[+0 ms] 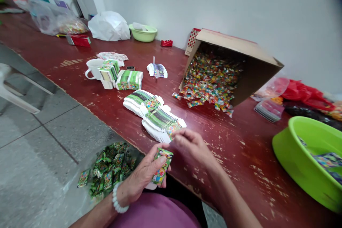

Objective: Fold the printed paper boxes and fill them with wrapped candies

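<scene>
My left hand point(145, 171), with a pale beaded bracelet at its wrist, holds a small green candy box point(162, 167) upright above my lap. Its fingers and thumb wrap round the box's sides. To the right, my right hand point(193, 146) hovers over the table edge, its thumb and fingertips curled together. Whatever lies in that pinch is too small to make out. Just beyond the fingertips are fanned stacks of flat green cartons point(161, 123) and a second stack point(139, 101). A cardboard box point(240, 46) lies on its side, wrapped candies point(211, 82) spilling from its mouth.
Below left, a clear plastic bag point(112, 167) holds many filled green packs. A lime basin point(294, 156) stands at right. Further back on the red table point(112, 110) are a white mug point(93, 68), bundled cartons point(129, 80), purple cartons point(157, 70) and a pale green bowl point(144, 35).
</scene>
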Available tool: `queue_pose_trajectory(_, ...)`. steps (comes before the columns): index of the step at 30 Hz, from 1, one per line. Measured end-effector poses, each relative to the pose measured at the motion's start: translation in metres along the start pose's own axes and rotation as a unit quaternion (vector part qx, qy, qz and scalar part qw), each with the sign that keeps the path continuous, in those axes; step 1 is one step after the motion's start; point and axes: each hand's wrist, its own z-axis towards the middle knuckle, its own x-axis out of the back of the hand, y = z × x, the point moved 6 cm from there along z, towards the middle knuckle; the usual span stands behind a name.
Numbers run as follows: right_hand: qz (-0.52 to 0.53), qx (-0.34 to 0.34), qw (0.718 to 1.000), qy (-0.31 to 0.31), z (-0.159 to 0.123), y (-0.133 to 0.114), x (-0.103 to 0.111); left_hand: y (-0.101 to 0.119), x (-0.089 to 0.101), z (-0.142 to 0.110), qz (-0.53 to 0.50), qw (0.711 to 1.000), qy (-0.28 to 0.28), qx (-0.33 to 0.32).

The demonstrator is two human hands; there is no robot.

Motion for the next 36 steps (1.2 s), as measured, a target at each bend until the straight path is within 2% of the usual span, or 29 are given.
queue_pose_trajectory(1, -0.081, -0.005, 0.995, 0.063, 0.025, 0.007, 0.017, -0.001, 0.002, -0.001, -0.029, 1.0, -0.005, 0.007)
queue_pose_trajectory(3, -0.135, -0.012, 0.984, 0.117, 0.081, 0.023, 0.038, -0.006, 0.007, -0.005, -0.084, 0.996, -0.014, 0.031)
queue_pose_trajectory(5, -0.175, -0.02, 0.974, 0.142, 0.134, 0.039, 0.048, -0.014, 0.016, -0.011, -0.123, 0.99, -0.012, 0.067)
queue_pose_trajectory(7, -0.207, -0.029, 0.967, 0.148, 0.176, 0.052, 0.048, -0.024, 0.031, -0.02, -0.145, 0.984, 0.011, 0.1)
queue_pose_trajectory(10, -0.236, -0.059, 0.959, 0.148, 0.21, 0.07, 0.04, -0.031, 0.063, -0.033, -0.143, 0.981, 0.076, 0.109)
queue_pose_trajectory(13, -0.245, -0.098, 0.953, 0.146, 0.218, 0.085, 0.039, -0.027, 0.1, -0.044, -0.066, 0.987, 0.11, 0.096)
queue_pose_trajectory(16, -0.227, -0.118, 0.958, 0.13, 0.211, 0.094, 0.046, -0.016, 0.131, -0.049, 0.108, 0.986, 0.074, 0.104)
queue_pose_trajectory(19, -0.175, -0.118, 0.97, 0.119, 0.191, 0.094, 0.056, -0.007, 0.154, -0.052, 0.312, 0.941, 0.01, 0.13)
queue_pose_trajectory(22, -0.092, -0.117, 0.981, 0.126, 0.152, 0.085, 0.065, 0.002, 0.159, -0.053, 0.411, 0.901, -0.05, 0.131)
queue_pose_trajectory(23, -0.059, -0.119, 0.983, 0.126, 0.136, 0.081, 0.066, 0.004, 0.157, -0.053, 0.412, 0.9, -0.06, 0.13)
queue_pose_trajectory(25, 0.008, -0.125, 0.985, 0.117, 0.103, 0.073, 0.066, 0.007, 0.149, -0.051, 0.367, 0.918, -0.067, 0.136)
queue_pose_trajectory(27, 0.063, -0.132, 0.984, 0.102, 0.071, 0.064, 0.061, 0.009, 0.136, -0.046, 0.278, 0.947, -0.055, 0.15)
queue_pose_trajectory(29, 0.116, -0.145, 0.979, 0.08, 0.044, 0.058, 0.053, 0.014, 0.118, -0.038, 0.179, 0.974, -0.025, 0.135)
queue_pose_trajectory(32, 0.228, -0.173, 0.958, 0.034, 0.011, 0.051, 0.033, 0.03, 0.089, -0.018, 0.065, 0.996, 0.042, 0.038)
queue_pose_trajectory(34, 0.276, -0.186, 0.943, 0.006, -0.006, 0.046, 0.02, 0.039, 0.071, -0.004, 0.036, 0.996, 0.083, -0.017)
queue_pose_trajectory(36, 0.276, -0.189, 0.942, -0.017, -0.02, 0.039, 0.009, 0.047, 0.055, 0.009, 0.034, 0.99, 0.12, -0.07)
